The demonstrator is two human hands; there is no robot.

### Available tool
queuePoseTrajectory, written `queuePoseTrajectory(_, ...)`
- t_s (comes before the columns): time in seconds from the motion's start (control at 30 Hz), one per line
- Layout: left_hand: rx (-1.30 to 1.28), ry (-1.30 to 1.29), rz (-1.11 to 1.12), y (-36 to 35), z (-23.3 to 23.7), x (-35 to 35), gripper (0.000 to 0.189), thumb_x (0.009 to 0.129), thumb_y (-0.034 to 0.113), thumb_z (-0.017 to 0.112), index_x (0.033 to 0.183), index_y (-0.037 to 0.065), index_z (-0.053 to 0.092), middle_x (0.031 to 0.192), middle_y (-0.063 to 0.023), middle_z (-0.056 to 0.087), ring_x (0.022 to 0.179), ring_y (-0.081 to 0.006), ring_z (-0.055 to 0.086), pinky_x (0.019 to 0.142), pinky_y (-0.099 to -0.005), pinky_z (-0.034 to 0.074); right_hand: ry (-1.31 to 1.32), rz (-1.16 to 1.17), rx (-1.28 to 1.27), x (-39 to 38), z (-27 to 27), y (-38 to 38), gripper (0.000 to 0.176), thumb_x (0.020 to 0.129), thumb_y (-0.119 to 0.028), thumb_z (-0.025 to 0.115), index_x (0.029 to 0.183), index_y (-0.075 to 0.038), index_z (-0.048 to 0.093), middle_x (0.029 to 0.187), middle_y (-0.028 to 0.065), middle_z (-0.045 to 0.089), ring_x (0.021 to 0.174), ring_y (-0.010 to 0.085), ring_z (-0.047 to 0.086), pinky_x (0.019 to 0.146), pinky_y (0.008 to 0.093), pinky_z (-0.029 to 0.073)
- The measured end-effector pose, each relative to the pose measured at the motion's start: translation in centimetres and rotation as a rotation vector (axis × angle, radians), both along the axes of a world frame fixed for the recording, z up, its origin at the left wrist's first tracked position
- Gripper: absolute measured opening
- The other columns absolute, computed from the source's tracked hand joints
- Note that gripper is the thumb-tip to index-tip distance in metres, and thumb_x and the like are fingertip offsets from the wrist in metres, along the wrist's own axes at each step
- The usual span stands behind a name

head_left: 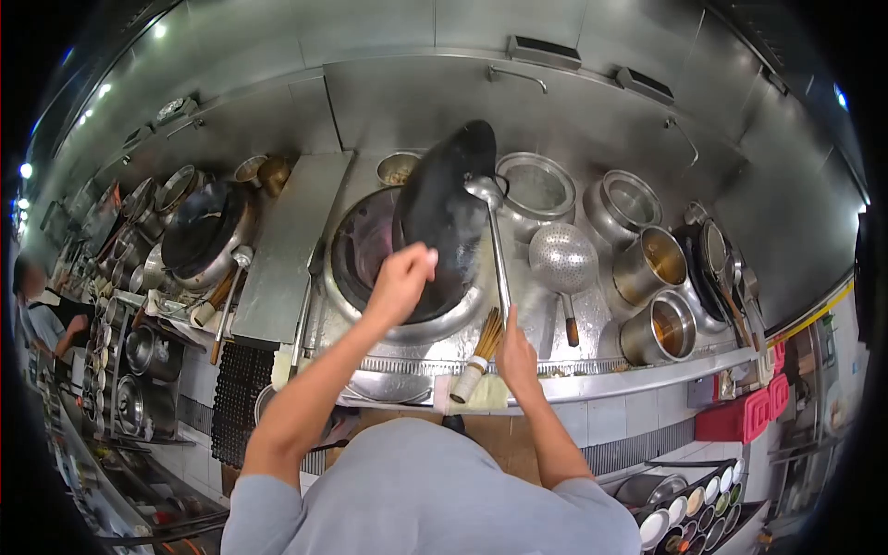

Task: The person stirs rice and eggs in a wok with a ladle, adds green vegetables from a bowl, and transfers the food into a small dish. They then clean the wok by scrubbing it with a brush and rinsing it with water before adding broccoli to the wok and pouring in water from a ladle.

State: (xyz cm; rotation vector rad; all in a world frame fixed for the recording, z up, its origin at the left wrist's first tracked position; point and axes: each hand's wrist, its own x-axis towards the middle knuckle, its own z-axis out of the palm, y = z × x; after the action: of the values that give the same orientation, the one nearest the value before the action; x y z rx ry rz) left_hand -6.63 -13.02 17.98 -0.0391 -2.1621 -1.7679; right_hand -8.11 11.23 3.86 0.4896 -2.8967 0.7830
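My left hand (pixel 401 285) is closed at the near edge of a black wok (pixel 442 190), which is tipped steeply to the right above the burner ring (pixel 356 250). Its grip on the wok's edge is partly hidden by my fingers. My right hand (pixel 517 355) holds the long handle of a steel ladle (pixel 498 250), whose bowl overlaps the wok's upper right side in this view. Wisps of steam show near the wok's lower part. Close to my right hand, a bamboo brush (pixel 476 363) lies at the stove's front edge.
On the right of the stove are a perforated skimmer (pixel 563 259), a lidless steel pot (pixel 535 190), and containers of brown liquid (pixel 668 331). Another wok (pixel 199 231) stands at the left. A person (pixel 57 319) is at far left. Red boxes (pixel 735 418) sit at lower right.
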Motion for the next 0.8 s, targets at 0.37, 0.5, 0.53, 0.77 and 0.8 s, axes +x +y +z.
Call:
queuePoseTrajectory(0.37, 1.036, -0.028, 0.285, -6.5, -8.5, 7.3, 0.028, 0.096, 0.029, 0.05, 0.074, 0.014, 0.044, 0.057, 0.0043, 0.033, 0.042, -0.0068, 0.025, 0.041, -0.024, 0.024, -0.765, -0.105, -1.062, -14.9, 3.4, 3.2, 0.055, 0.088, -0.011, 0.051, 0.138, -0.01, 0.029, 0.064, 0.0036, 0.048, 0.045, 0.0113, 0.044, 0.036, 0.0287, 0.033)
queuePoseTrajectory(0.5, 1.247, 0.039, 0.396, -5.9, -13.7, 10.0, 0.03, 0.095, 0.031, 0.05, 0.072, 0.012, 0.046, 0.053, 0.0046, 0.031, 0.042, -0.0072, 0.026, 0.042, -0.0247, 0.027, -0.381, -0.155, -0.347, -24.0, -0.9, 4.5, 0.047, 0.084, -0.01, 0.05, 0.128, -0.004, 0.036, 0.063, 0.0039, 0.048, 0.045, 0.014, 0.045, 0.036, 0.0309, 0.035)
queuePoseTrajectory(0.53, 1.273, 0.045, 0.405, -5.9, -14.8, 10.0, 0.03, 0.095, 0.031, 0.05, 0.072, 0.012, 0.047, 0.052, 0.0048, 0.03, 0.042, -0.0073, 0.027, 0.044, -0.0253, 0.029, -0.378, -0.131, -0.335, -25.4, -0.8, 4.3, 0.047, 0.084, -0.01, 0.05, 0.128, -0.004, 0.036, 0.063, 0.0039, 0.048, 0.045, 0.014, 0.045, 0.036, 0.0309, 0.035)
queuePoseTrajectory(0.77, 1.305, -0.006, 0.2, -6.7, -18.6, 5.6, 0.017, 0.092, 0.015, 0.049, 0.104, 0.005, 0.055, 0.062, -0.0017, 0.043, 0.062, -0.0166, 0.045, 0.084, -0.0412, 0.045, -1.185, -0.068, -1.654, -30.0, -0.5, 2.6, 0.009, 0.092, -0.008, 0.043, 0.083, -0.007, 0.043, 0.061, -0.0003, 0.044, 0.043, 0.0072, 0.041, 0.037, 0.0239, 0.03)
queuePoseTrajectory(0.8, 1.309, 0.0, 0.202, -6.9, -19.5, 5.1, 0.017, 0.092, 0.015, 0.049, 0.104, 0.005, 0.055, 0.062, -0.0017, 0.043, 0.062, -0.0166, 0.045, 0.084, -0.0412, 0.045, -1.186, -0.064, -1.647, -29.5, 0.3, 2.3, 0.009, 0.092, -0.008, 0.043, 0.083, -0.007, 0.043, 0.061, -0.0003, 0.044, 0.043, 0.0072, 0.041, 0.037, 0.0239, 0.03)
